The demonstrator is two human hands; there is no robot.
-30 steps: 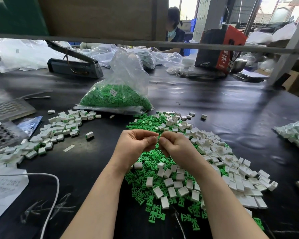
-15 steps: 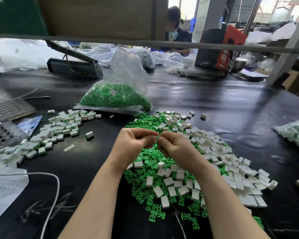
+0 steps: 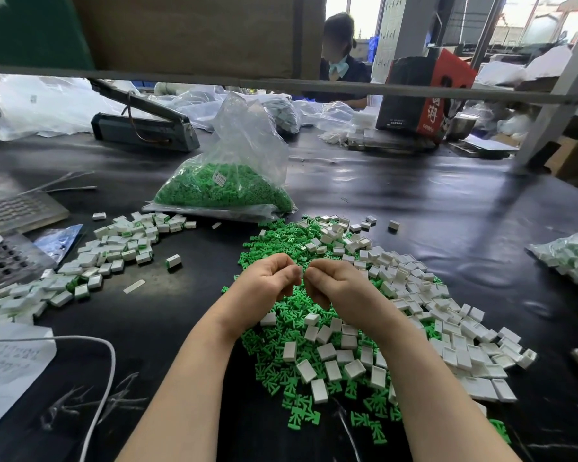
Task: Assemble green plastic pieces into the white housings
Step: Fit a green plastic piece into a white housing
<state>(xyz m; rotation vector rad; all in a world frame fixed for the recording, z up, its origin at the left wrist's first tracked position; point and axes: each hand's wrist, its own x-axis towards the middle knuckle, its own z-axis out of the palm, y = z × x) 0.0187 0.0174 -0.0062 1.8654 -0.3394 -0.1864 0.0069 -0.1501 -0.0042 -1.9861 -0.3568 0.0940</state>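
Hands essentially unmoved since the earlier frames: left hand and right hand meet fingertip to fingertip above the mixed pile, fingers curled, pinching a small white housing between them; the green piece is not discernible. Below lie loose green pieces and white housings on the black counter. Finished units heaped left. One clear bag holds green pieces; another bag sits at right edge.
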